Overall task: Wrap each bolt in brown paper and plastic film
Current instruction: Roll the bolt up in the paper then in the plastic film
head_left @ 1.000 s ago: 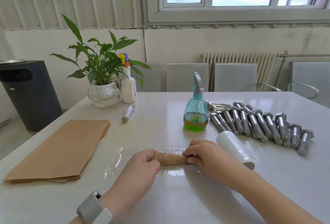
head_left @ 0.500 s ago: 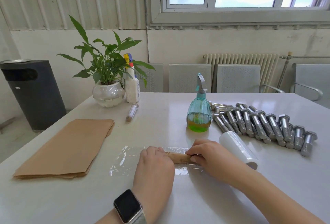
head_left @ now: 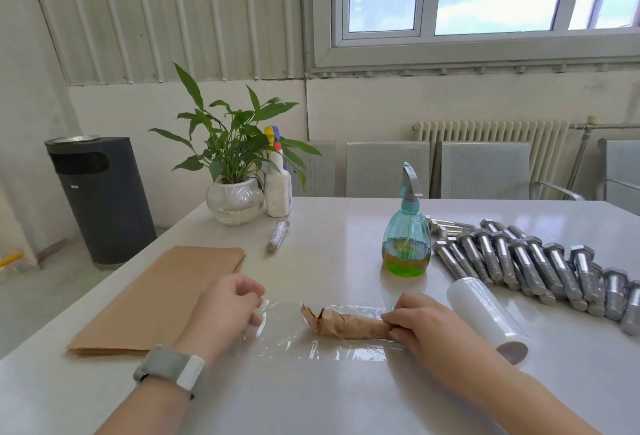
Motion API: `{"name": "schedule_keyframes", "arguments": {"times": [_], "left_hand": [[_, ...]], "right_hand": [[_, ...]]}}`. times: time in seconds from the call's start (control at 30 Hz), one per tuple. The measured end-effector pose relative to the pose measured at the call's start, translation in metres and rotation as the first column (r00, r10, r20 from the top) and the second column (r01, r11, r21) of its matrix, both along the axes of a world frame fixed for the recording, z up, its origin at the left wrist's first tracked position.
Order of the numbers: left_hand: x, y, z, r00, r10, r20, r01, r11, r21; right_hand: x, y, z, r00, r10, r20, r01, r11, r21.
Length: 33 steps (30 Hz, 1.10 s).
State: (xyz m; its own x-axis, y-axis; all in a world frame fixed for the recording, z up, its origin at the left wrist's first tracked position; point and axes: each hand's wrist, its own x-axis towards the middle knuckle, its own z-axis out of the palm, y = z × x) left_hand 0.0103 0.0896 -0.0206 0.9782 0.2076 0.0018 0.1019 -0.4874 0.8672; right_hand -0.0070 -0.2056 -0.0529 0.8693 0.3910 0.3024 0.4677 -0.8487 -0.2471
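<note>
A bolt wrapped in crumpled brown paper lies on a sheet of clear plastic film near the table's front. My right hand grips its right end together with the film. My left hand pinches the film's left edge, apart from the bolt. A white roll of film lies just right of my right hand. Several bare steel bolts lie in a row at the right. A stack of brown paper sheets sits at the left. One wrapped bolt lies near the plant.
A teal spray bottle with green liquid stands behind the wrapped bolt. A potted plant and a white spray bottle stand at the back left. A dark bin stands on the floor left of the white table. Chairs line the far side.
My left hand has come off the paper-wrapped bolt and moved left to the film's edge, uncovering the bolt's left end. My right hand stays on the right end.
</note>
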Motion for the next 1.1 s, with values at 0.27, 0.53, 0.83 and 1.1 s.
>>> {"name": "schedule_keyframes", "arguments": {"times": [0.27,0.53,0.83,1.1], "left_hand": [[0.020,0.005,-0.006,0.995,0.067,-0.076,0.005,0.716,0.698],[0.024,-0.005,-0.020,1.000,0.000,0.010,-0.007,0.717,0.697],[0.012,-0.011,-0.031,0.981,-0.066,0.180,-0.104,0.605,0.790],[0.019,-0.009,-0.017,0.991,-0.026,0.128,-0.048,0.839,0.541]], "right_hand": [[-0.001,0.002,0.003,1.000,0.001,0.009,0.000,1.000,-0.024],[-0.004,0.004,0.006,1.000,-0.014,0.011,0.014,0.999,-0.038],[-0.005,0.000,0.008,0.998,-0.069,-0.012,0.068,0.996,-0.057],[-0.005,-0.001,0.009,0.997,-0.080,-0.024,0.078,0.995,-0.061]]}}
